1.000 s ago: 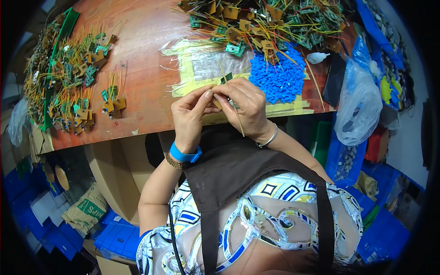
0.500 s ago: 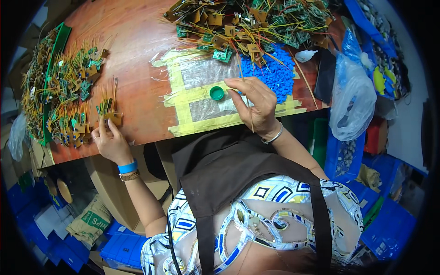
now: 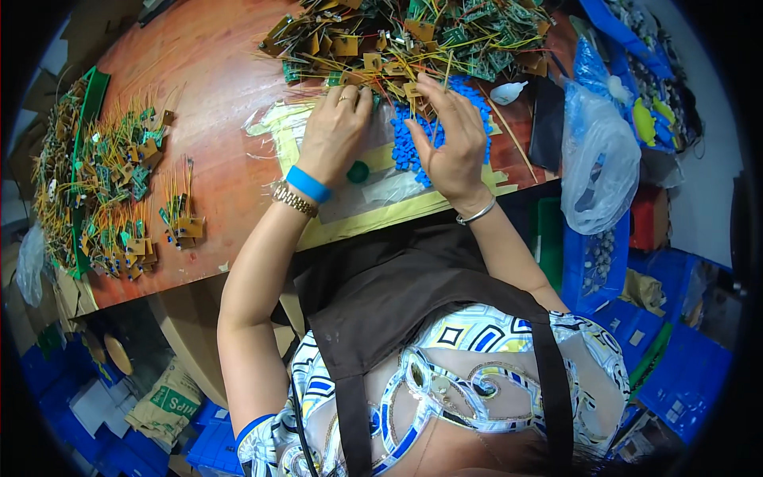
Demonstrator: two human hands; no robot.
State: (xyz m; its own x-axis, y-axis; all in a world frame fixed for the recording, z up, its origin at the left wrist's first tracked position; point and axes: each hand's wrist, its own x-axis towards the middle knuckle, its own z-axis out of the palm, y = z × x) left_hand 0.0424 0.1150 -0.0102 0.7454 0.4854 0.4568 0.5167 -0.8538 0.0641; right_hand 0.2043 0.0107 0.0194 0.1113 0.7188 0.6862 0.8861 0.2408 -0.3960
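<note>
My left hand, with a blue band and a gold watch on the wrist, reaches to the near edge of a heap of small circuit boards with wires. Its fingers bend down there, and what the tips do is hidden. In my right hand a thin brown stick stands between thumb and fingers, over a pile of small blue plastic pieces. Between my hands lies a green cap, partly beside my left wrist. A small bunch of wired boards rests on the table at the left.
More wired boards lie at the left table end beside a green divider. Yellow tape frames a clear-covered patch. A white dropper bottle, another thin stick, a black flat item and a plastic bag are at the right.
My left hand has left the small bunch of boards at the left and moved right and away to the heap. My right hand has moved slightly farther out with the stick.
</note>
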